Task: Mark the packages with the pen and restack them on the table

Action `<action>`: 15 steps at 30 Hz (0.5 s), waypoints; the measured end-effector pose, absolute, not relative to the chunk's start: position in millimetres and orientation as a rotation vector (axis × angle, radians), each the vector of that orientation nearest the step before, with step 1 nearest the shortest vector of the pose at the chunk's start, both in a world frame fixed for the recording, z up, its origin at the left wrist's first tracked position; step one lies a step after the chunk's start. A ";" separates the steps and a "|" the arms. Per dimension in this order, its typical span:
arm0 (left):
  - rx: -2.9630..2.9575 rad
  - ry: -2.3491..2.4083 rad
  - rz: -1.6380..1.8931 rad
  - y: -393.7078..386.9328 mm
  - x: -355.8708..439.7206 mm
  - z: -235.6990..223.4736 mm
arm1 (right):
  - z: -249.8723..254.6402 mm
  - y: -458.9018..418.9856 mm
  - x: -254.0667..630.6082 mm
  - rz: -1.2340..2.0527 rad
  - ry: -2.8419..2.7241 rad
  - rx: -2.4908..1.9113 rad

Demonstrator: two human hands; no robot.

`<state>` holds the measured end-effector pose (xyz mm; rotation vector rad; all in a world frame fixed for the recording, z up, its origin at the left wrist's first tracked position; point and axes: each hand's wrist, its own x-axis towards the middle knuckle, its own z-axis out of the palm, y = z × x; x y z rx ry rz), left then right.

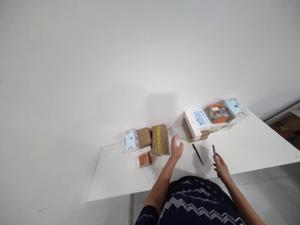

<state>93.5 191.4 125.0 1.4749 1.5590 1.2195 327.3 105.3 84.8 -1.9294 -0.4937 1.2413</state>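
Right of the yellow-striped carton [160, 140], a gap leaves the left hand [176, 150] room; leftward, a brown box [144, 137] blocks passage.

Left on the white worktop [112, 175], a blue-and-white plastic-wrapped pack [131, 140] stands left of a brown perforated cardboard box [144, 137], a yellow-striped brown cardboard box [163, 140] further right, a small orange cardboard box [143, 160] nearer. Right, a white rectangular box [193, 125] rests on a flat brown cardboard box [204, 135]. Nearer, a thin black pen [198, 154] lies between the left hand [176, 148] and the slim grey rod [214, 150] in the right hand [221, 168].
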 end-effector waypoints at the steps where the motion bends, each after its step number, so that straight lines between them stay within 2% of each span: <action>1: 1.524 1.716 1.220 185.8 78.3 129.0 | 82.3 107.2 331.5 1.166 -0.625 -1.994; 3: 1.615 2.022 1.133 175.5 48.0 136.6 | 75.9 110.4 337.5 1.027 -0.834 -2.117; 7: 1.588 2.463 0.718 158.9 8.4 142.8 | 58.9 111.7 337.0 0.779 -1.142 -2.290; 11: 1.554 2.481 0.397 151.0 8.7 139.2 | 41.1 109.3 330.8 0.516 -1.430 -2.417; 15: 1.569 2.484 0.268 154.7 21.9 138.2 | 23.8 107.0 331.0 0.337 -1.652 -2.547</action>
